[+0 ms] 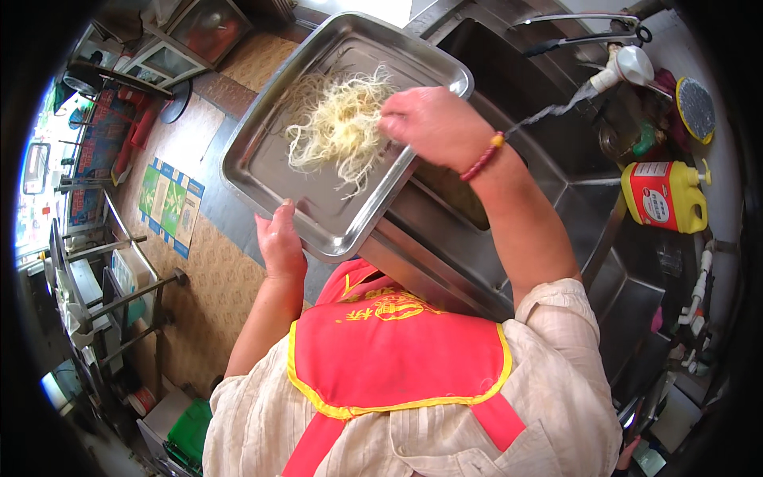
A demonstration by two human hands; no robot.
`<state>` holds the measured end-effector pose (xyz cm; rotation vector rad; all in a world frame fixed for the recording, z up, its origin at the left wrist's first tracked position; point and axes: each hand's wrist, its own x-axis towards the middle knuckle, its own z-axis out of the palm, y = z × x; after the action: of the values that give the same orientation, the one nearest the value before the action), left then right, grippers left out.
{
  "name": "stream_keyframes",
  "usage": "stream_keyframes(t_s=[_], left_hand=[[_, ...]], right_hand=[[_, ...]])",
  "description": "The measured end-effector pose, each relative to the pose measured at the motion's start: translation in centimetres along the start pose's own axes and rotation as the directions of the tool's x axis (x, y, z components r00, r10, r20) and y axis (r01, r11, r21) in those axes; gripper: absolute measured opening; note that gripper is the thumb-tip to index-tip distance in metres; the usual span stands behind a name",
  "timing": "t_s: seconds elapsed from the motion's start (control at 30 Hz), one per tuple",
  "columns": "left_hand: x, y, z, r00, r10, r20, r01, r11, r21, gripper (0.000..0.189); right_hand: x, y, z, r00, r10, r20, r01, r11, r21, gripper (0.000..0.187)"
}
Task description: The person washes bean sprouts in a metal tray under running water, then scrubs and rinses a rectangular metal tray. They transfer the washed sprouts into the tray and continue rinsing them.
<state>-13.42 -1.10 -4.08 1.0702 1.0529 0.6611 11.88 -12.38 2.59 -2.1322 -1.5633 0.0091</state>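
A rectangular stainless steel tray [268,206] is tilted in front of me, partly over the sink's edge. My left hand [282,241] holds its near left corner, thumb over the rim and the other fingers hidden beneath. On the tray lies a tangled heap of pale yellow, thread-like strands [346,122], with some finer strands spread behind it. My right hand [438,125], a braided red bracelet at its wrist, is at the heap's right edge, above the tray's right rim. Its fingers are bent and slightly blurred; whether they pinch any strands is unclear.
Water runs from a white tap [633,64] into the steel sink [539,140] on the right. Tongs [581,37] lie behind it. A yellow detergent jug [664,197] and a scouring pad [695,110] are at the right wall. A metal rack [134,298] stands at left.
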Motion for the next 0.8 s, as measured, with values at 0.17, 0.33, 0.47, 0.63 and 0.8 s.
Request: stream_keyframes(t_s=[0.17, 0.33, 0.47, 0.63, 0.8], left_hand=[[-0.2, -0.1, 0.2, 1.000, -0.004, 0.001, 0.005, 0.999, -0.045, 0.028], [-0.2, 0.5, 0.5, 0.998, -0.040, 0.053, 0.045, 0.994, -0.098, 0.026], [-0.3, 0.2, 0.3, 0.999, -0.034, 0.019, 0.035, 0.995, -0.091, 0.025], [0.1, -0.4, 0.1, 0.999, 0.019, 0.050, -0.014, 0.995, -0.102, 0.022], [0.2, -0.4, 0.0, 0.999, 0.022, 0.047, -0.018, 0.997, -0.073, 0.022]], right_hand=[[1.7, 2.3, 0.4, 0.983, 0.156, -0.092, -0.158, 0.987, -0.022, 0.018], [3.4, 2.3, 4.4, 0.998, -0.022, -0.054, 0.011, 0.981, -0.196, 0.016], [2.1, 1.3, 3.6, 0.979, -0.115, 0.168, 0.102, 0.991, 0.085, 0.012], [2.7, 0.9, 2.1, 0.963, 0.154, 0.221, -0.190, 0.970, 0.152, 0.016], [4.3, 1.9, 4.4, 0.988, 0.069, 0.140, -0.068, 0.998, -0.015, 0.021]])
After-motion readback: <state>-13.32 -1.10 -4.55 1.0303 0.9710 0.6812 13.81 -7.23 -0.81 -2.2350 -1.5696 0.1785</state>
